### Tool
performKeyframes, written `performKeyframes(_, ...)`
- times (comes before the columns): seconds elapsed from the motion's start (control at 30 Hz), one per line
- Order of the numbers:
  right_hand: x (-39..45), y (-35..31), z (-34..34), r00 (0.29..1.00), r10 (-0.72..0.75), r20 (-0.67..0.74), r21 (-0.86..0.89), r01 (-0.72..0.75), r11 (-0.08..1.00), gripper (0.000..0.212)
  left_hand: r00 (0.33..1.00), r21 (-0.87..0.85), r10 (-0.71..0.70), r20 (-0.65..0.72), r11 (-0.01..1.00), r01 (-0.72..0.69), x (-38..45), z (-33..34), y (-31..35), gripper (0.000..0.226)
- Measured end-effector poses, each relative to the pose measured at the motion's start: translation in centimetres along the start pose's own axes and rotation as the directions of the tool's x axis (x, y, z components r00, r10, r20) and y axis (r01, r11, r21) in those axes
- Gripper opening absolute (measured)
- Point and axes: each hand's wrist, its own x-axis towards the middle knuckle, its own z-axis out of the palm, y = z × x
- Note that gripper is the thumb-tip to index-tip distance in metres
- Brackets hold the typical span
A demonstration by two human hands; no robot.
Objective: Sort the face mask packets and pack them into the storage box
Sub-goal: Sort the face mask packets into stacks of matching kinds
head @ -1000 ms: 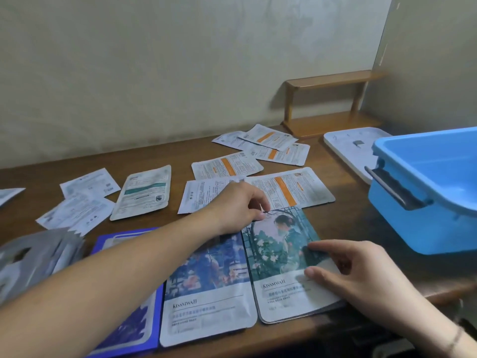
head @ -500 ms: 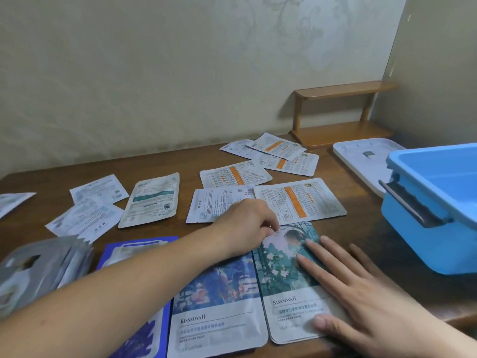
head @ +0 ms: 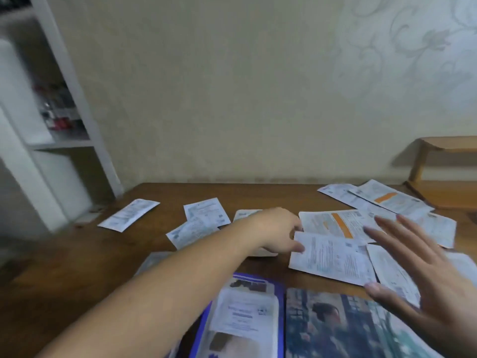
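The left hand (head: 280,232) reaches across the wooden table (head: 77,257) and pinches the near-left corner of a white packet (head: 333,259), thumb and fingers closed on its edge. The right hand (head: 423,264) hovers at about three o'clock from it, fingers spread and straight, thumb by the packet's near-right corner; whether it touches the paper cannot be told through the blur.

Most of the sorting looks undone. At twelve o'clock from the held packet lies an orange-striped packet (head: 335,224), with more orange-striped ones (head: 389,198) further off toward one o'clock. Toward ten o'clock sit two small white packets (head: 204,215), and a lone white packet (head: 129,214) lies well apart at nine o'clock. Near the bottom edge, at six o'clock, a blue-bordered packet (head: 242,313) lies just beside a picture-printed packet (head: 333,324), which suggests a start on grouping by kind.

The storage box is out of view, so nothing can be said of what it holds. Judging by the scatter, gathering like with like and all the packing remain.
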Motion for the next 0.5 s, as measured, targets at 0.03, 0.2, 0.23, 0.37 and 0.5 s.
performKeyframes(0.03, 1.7, -1.1, 0.3, 0.999, -0.030, 0.038, -0.001, 0.030, 1.000, 0.080, 0.997, 0.004, -0.058, 0.054, 0.998, 0.058, -0.5, -0.1, -2.1, 0.067)
performKeyframes(0.2, 10.4, -5.1, 4.4, 0.924, -0.058, 0.377, -0.032, 0.076, 0.997, 0.074, 0.977, 0.142, -0.105, 0.184, 0.987, 0.079, -1.7, 2.0, -8.5, 0.079)
performKeyframes(0.23, 11.6, -5.4, 5.5, 0.900, -0.057, 0.432, -0.019, 0.072, 0.997, 0.073, 0.983, 0.139, -0.088, 0.164, 0.988, 0.065, -1.7, 2.5, -8.9, 0.080)
performKeyframes(0.37, 14.0, -5.8, 8.6, 0.828, -0.060, 0.558, -0.020, 0.085, 0.996, 0.072, 0.997, 0.166, 0.005, 0.081, 0.986, -0.018, -1.7, 3.4, -9.9, 0.073)
performKeyframes(0.5, 14.1, -5.1, 9.8, 0.815, -0.051, 0.578, -0.007, 0.068, 0.998, 0.084, 0.994, 0.273, 0.081, 0.076, 0.957, -0.098, -2.2, 3.7, -10.1, 0.057)
